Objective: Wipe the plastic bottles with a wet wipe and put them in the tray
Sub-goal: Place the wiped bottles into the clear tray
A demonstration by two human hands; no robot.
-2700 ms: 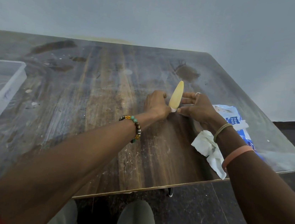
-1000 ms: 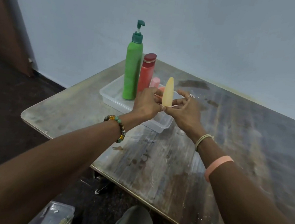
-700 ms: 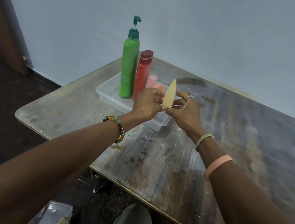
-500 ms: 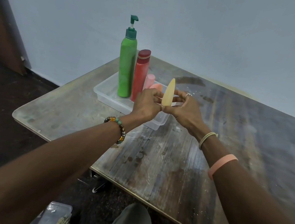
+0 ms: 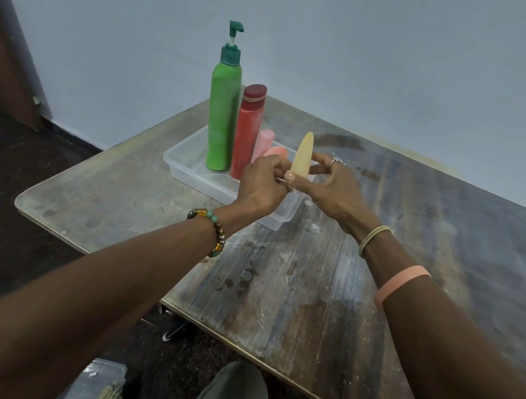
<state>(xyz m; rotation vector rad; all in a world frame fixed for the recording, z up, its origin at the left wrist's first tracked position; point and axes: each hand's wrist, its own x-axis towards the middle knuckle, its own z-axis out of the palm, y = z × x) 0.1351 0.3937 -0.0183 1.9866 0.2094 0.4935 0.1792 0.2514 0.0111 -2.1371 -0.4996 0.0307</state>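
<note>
While left hand (image 5: 261, 186) and right hand (image 5: 335, 195) pinch the yellow bottle (image 5: 303, 154) upright, it hangs over the tray (image 5: 196, 180) (seemingly ready to stand inside).

In the clear plastic tray (image 5: 173, 163) at the wooden table's (image 5: 310, 288) far left corner, a tall green pump bottle (image 5: 222, 118), a red dark-capped bottle (image 5: 247, 134) and a small pink tube (image 5: 264, 141) stand upright in a row. Bare tray floor shows left of and before the green bottle. The left hand (image 5: 261, 186) and right hand (image 5: 335, 191), holding a yellow tapered bottle (image 5: 303, 154), hide the tray's near right part.
</note>
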